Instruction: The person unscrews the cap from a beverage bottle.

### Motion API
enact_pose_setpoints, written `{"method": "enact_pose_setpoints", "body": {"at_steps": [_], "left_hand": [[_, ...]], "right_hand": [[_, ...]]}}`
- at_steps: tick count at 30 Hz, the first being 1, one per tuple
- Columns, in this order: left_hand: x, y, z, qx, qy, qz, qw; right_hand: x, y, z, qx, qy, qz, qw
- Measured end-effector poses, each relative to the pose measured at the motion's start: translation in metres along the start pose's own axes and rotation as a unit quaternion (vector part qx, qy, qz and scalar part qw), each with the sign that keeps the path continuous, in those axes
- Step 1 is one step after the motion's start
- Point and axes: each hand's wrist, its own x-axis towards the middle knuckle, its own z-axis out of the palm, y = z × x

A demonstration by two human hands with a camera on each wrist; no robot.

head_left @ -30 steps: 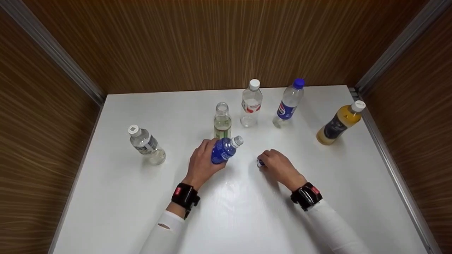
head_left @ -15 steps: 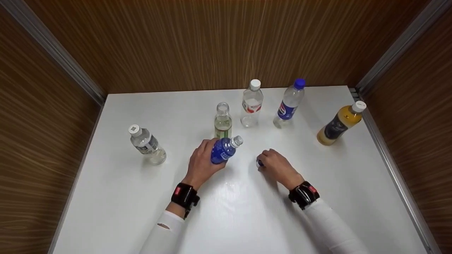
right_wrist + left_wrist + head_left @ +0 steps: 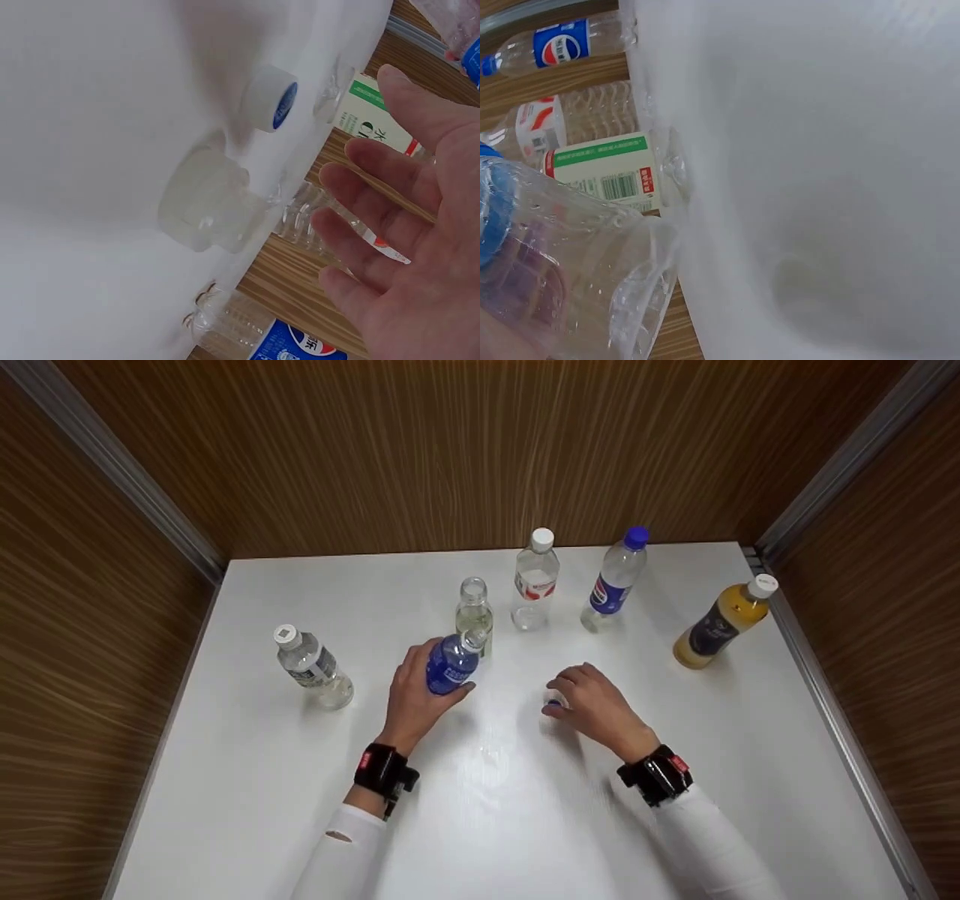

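My left hand grips an uncapped clear bottle with a blue label, its neck leaning right. In the left wrist view the bottle's bare base shows at the lower left. My right hand has its fingers spread and holds nothing. Close by its fingers, a white bottle cap with a blue top sits on the table, partly screened by the hand in the head view. Near that cap in the right wrist view stands a translucent, stepped plastic piece. An uncapped bottle with a greenish look stands just behind the held bottle.
On the white table stand a white-capped bottle at left, a red-and-white-labelled bottle and a blue-capped bottle at the back, and an amber bottle at right. Wood-grain panels enclose three sides.
My left hand has shifted left and slightly away with the blue-labelled bottle. My right hand's fingers have spread apart and let go of the cap on the table.
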Motion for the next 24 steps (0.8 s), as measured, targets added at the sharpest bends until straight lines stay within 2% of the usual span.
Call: {"method": "enact_pose_setpoints", "body": {"at_steps": [4,8,12,18,24], "left_hand": [[0.008,-0.001,-0.007,-0.033,0.031,-0.042,0.9981],[0.019,0.0,-0.013,-0.064,0.066,-0.092,0.9915],[0.029,0.0,-0.018,-0.085,0.084,-0.123,0.9853],[0.047,-0.006,-0.022,-0.126,0.083,-0.134,0.9794],[0.061,-0.015,-0.02,-0.137,0.09,-0.124,0.9787]], "right_hand": [[-0.001,-0.002,-0.01,0.018,0.008,0.008,1.0],[-0.002,-0.004,-0.016,0.036,0.017,0.012,0.999],[-0.002,-0.006,-0.018,0.035,0.029,0.036,0.998],[-0.003,-0.006,-0.019,0.028,0.032,0.074,0.996],[-0.004,-0.005,-0.017,0.025,0.04,0.068,0.997]]}}
